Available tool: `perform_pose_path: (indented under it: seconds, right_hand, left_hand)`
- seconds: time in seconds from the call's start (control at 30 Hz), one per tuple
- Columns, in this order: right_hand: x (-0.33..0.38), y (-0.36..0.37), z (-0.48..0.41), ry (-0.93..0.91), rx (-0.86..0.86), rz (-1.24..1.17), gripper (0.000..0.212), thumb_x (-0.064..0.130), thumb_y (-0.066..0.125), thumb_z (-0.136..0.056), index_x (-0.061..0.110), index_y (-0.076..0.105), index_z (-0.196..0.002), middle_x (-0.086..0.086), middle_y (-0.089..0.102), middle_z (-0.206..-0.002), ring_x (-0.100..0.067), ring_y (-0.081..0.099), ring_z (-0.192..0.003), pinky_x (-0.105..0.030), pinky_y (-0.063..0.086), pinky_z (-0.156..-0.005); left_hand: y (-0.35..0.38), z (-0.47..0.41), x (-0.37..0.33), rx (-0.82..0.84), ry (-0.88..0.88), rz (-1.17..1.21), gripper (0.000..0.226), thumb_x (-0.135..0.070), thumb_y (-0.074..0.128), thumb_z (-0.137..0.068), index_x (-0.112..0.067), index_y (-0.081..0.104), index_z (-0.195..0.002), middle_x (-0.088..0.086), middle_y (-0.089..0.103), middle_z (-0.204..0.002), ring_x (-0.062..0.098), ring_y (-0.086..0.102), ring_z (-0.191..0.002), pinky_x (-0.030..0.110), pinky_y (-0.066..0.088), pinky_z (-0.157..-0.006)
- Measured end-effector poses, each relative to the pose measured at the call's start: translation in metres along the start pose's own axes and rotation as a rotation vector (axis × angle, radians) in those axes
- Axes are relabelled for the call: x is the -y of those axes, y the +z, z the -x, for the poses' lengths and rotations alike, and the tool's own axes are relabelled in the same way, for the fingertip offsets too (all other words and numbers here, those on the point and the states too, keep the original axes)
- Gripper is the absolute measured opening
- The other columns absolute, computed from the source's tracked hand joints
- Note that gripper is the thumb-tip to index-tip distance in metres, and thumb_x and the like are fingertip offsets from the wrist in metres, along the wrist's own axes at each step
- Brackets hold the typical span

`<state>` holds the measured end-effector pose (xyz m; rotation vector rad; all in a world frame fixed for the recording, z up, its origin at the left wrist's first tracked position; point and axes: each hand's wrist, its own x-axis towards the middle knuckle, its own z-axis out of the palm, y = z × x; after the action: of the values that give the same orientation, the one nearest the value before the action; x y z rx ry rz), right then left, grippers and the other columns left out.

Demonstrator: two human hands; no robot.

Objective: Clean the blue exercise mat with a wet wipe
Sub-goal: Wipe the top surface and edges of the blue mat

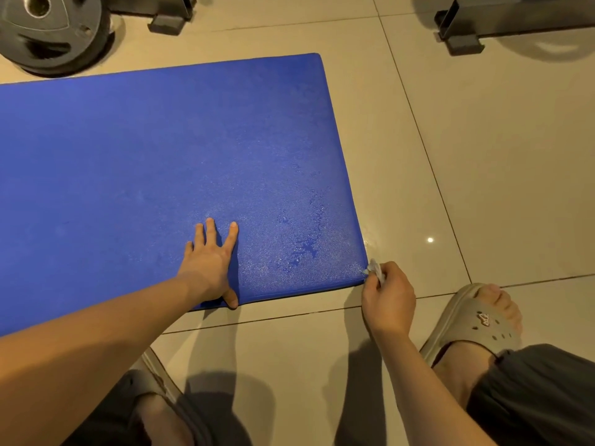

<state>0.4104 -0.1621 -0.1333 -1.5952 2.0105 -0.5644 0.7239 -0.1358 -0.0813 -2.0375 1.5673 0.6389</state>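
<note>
The blue exercise mat [145,162] lies flat on the tiled floor and fills the left and middle of the view. Damp streaks show near its near right corner. My left hand [212,262] presses flat on the mat close to the near edge, fingers spread. My right hand [389,297] grips a crumpled white wet wipe [375,270] and holds it against the mat's near right corner.
A black weight plate [48,30] rests at the far left beyond the mat. Metal feet of gym equipment [170,22] [463,37] stand at the back. My feet in grey sandals [473,320] are on the beige tiles in front of the mat.
</note>
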Motion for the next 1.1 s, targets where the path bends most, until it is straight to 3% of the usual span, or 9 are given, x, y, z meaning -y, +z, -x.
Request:
perform_pose_path:
  seconds: [0.27,0.37,0.47,0.57,0.67,0.8,0.93,1.0,1.1]
  right_hand:
    - [0.025,0.003,-0.033,-0.098,0.101,-0.11,0.008,0.018,0.064,-0.098,0.015,0.061,-0.091,0.007,0.063,-0.082,-0.013,0.055,-0.068,-0.022,0.033,-0.055]
    - [0.052,0.014,-0.084,-0.124,0.15,-0.067,0.009,0.015,0.063,-0.098,0.015,0.057,-0.091,0.004,0.062,-0.083,-0.016,0.053,-0.07,-0.026,0.032,-0.057]
    - [0.059,0.01,-0.111,-0.126,0.26,0.011,0.015,0.02,0.062,-0.1,0.014,0.058,-0.087,0.001,0.061,-0.08,-0.013,0.052,-0.063,-0.02,0.029,-0.051]
    - [0.038,-0.012,-0.078,-0.181,0.356,0.031,0.026,0.03,0.061,-0.1,0.014,0.06,-0.079,0.003,0.061,-0.07,-0.018,0.058,-0.064,-0.029,0.034,-0.053]
    - [0.017,-0.031,-0.038,-0.232,0.438,0.055,0.024,0.034,0.063,-0.097,0.022,0.058,-0.076,0.01,0.06,-0.067,-0.009,0.056,-0.06,-0.024,0.037,-0.051]
    - [0.03,-0.009,-0.062,-0.283,0.328,0.059,0.027,0.032,0.06,-0.1,0.019,0.051,-0.078,0.004,0.061,-0.07,-0.017,0.054,-0.06,-0.033,0.036,-0.054]
    - [0.067,0.024,-0.135,-0.219,0.276,0.006,0.015,0.017,0.062,-0.098,0.013,0.053,-0.086,0.001,0.06,-0.082,-0.024,0.056,-0.074,-0.031,0.031,-0.059]
    - [0.073,0.024,-0.146,-0.222,0.285,0.015,0.019,0.022,0.062,-0.1,0.013,0.054,-0.085,0.003,0.06,-0.08,-0.022,0.055,-0.072,-0.026,0.028,-0.052]
    - [0.054,-0.004,-0.11,-0.275,0.376,0.057,0.033,0.036,0.056,-0.103,0.023,0.047,-0.073,0.01,0.055,-0.067,-0.011,0.053,-0.061,-0.017,0.029,-0.05]
  left_hand:
    - [0.001,-0.001,0.0,-0.004,0.0,0.02,0.17,-0.067,0.094,-0.045,-0.023,-0.028,-0.157,0.027,-0.025,-0.162,0.05,-0.017,-0.151,0.058,0.017,-0.124]
    - [0.0,0.0,-0.001,0.002,-0.001,0.027,0.17,-0.066,0.094,-0.045,-0.023,-0.028,-0.157,0.027,-0.025,-0.162,0.05,-0.017,-0.151,0.058,0.017,-0.124]
    - [-0.003,0.002,-0.001,0.004,-0.007,0.031,0.17,-0.065,0.094,-0.046,-0.023,-0.028,-0.157,0.026,-0.025,-0.162,0.049,-0.018,-0.151,0.058,0.016,-0.124]
    - [-0.004,0.002,-0.001,0.019,-0.013,0.003,0.169,-0.066,0.093,-0.047,-0.022,-0.028,-0.157,0.027,-0.023,-0.162,0.05,-0.016,-0.151,0.057,0.019,-0.124]
    - [-0.01,0.004,0.0,0.043,0.004,-0.069,0.169,-0.075,0.089,-0.044,-0.021,-0.024,-0.158,0.029,-0.013,-0.161,0.05,-0.002,-0.151,0.05,0.033,-0.119]
    - [-0.031,-0.001,0.005,0.002,0.077,-0.203,0.15,-0.086,0.077,-0.049,-0.019,0.003,-0.162,0.018,0.029,-0.148,0.033,0.041,-0.132,0.037,0.049,-0.097]
    - [-0.047,-0.017,-0.004,-0.131,0.173,-0.276,0.107,-0.08,0.078,-0.053,-0.018,0.052,-0.136,0.004,0.045,-0.134,0.024,0.046,-0.124,0.039,0.045,-0.101]
    - [-0.052,-0.029,-0.008,-0.155,0.138,-0.194,0.12,-0.077,0.083,-0.05,-0.017,0.042,-0.146,0.009,0.034,-0.149,0.03,0.037,-0.136,0.046,0.042,-0.107]
    - [-0.059,-0.049,-0.003,-0.096,-0.008,0.008,0.163,-0.077,0.088,-0.039,-0.023,-0.004,-0.161,0.018,0.0,-0.164,0.041,0.01,-0.151,0.06,0.035,-0.112]
